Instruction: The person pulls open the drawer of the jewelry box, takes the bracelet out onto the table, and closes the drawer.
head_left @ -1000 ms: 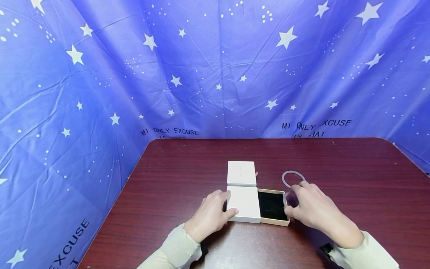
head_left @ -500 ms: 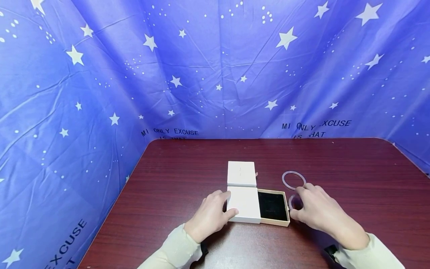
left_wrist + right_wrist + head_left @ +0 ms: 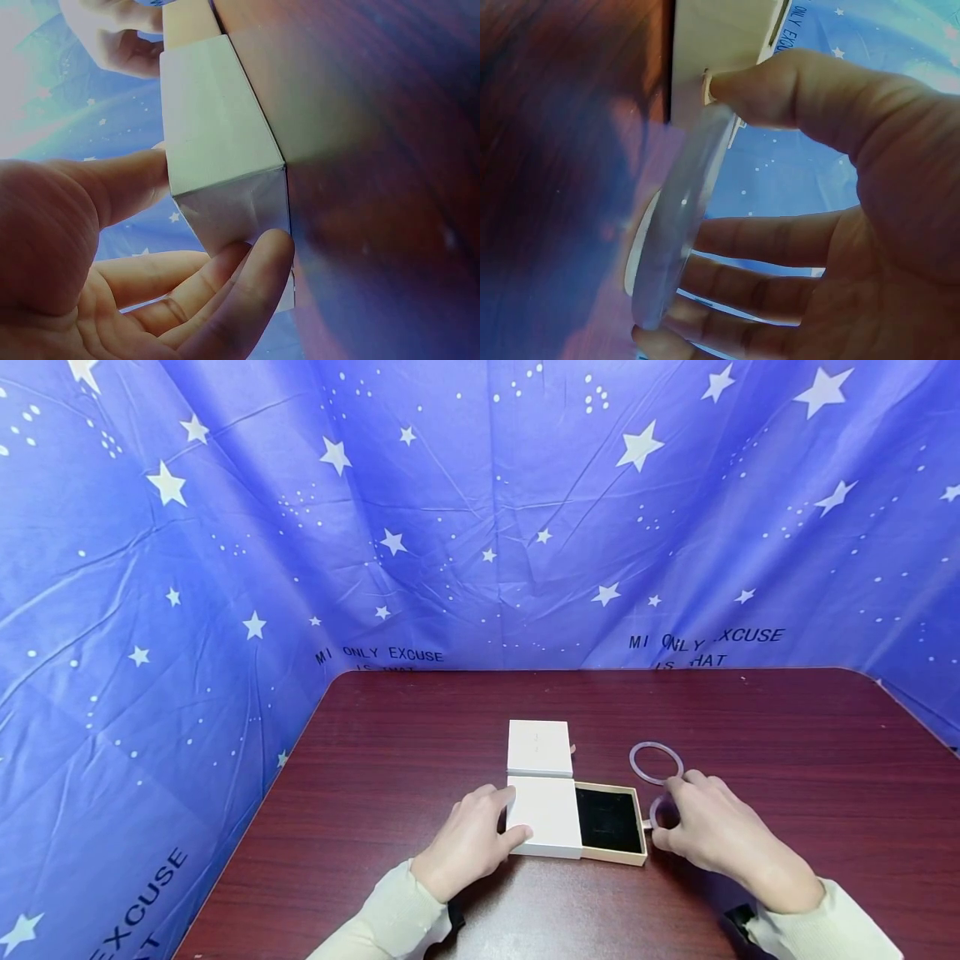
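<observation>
My left hand (image 3: 467,837) grips the left end of a white slide-out gift box (image 3: 546,814), thumb at the near side. The left wrist view shows fingers bent at the end of the white sleeve (image 3: 217,112). A drawer (image 3: 615,857) with black lining sticks out of its right side. My right hand (image 3: 712,827) holds a pale translucent bangle (image 3: 679,217) between thumb and fingers, just right of the drawer. In the right wrist view its thumb lies by the drawer's small ribbon tab (image 3: 708,87). The head view hides part of this bangle.
A second pale bangle (image 3: 635,767) lies flat behind the right hand. Another white box (image 3: 538,747) with faint lettering stands behind the first. The dark red wooden table (image 3: 420,727) reaches back to a blue star-patterned cloth (image 3: 487,510).
My right hand has moved slightly right with its bangle, away from the drawer's end, where the ribbon tab now shows. The left hand and both boxes have stayed put.
</observation>
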A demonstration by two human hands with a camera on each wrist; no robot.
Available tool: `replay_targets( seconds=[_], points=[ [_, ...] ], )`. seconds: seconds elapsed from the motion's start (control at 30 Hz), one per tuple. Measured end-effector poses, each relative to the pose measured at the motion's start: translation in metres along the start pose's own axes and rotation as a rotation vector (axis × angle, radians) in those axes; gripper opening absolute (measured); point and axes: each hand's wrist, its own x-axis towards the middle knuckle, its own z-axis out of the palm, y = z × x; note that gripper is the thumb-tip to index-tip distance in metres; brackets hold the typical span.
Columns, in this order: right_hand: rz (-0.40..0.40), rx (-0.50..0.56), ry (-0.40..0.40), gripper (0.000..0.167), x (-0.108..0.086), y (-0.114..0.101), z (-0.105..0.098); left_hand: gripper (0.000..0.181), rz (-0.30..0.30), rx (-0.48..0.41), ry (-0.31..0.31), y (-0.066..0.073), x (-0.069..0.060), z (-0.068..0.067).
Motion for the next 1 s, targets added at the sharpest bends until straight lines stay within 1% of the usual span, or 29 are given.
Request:
replay_targets(
  seconds=[0.17,0.37,0.6,0.83,1.0],
  points=[
    [-0.001,-0.005,-0.009,0.041,0.001,0.001,0.003,0.032,-0.003,0.003,0.001,0.000,0.000,0.000],
    [-0.001,-0.006,-0.007,0.042,0.001,0.003,0.007,0.030,-0.004,-0.004,0.002,0.001,-0.001,0.000],
    [-0.008,-0.010,-0.006,0.041,0.001,0.003,0.010,0.029,0.010,-0.003,0.013,0.001,-0.001,0.001],
    [-0.015,0.001,-0.010,0.036,0.002,0.004,0.013,0.029,-0.003,0.002,0.000,0.001,0.000,0.000],
    [-0.029,0.002,-0.001,0.035,0.002,0.005,0.015,0.030,-0.008,-0.003,-0.003,0.001,-0.001,0.000]
  ],
)
